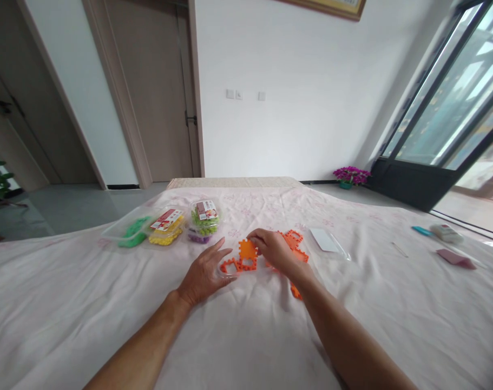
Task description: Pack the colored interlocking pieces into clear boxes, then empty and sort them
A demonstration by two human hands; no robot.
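Observation:
My left hand (205,275) is curved around the left end of a clear plastic container (229,275), its thumb at the near side and its fingers spread toward the far side. Orange interlocking pieces (230,266) with notched edges and open centres lie in that container. Between the fingertips of my right hand (273,249) is a solid orange square tile (247,249) with toothed edges, held above the container. More orange notched pieces (295,238) lie to the right, partly hidden behind my right hand and wrist.
To the left stand clear boxes of green pieces (135,232), yellow pieces (165,235) and light-green pieces (205,214) over purple ones. A clear lid with a white card (324,240) lies right of centre. Farther right are a pink paper (456,258) and a white packet (446,233).

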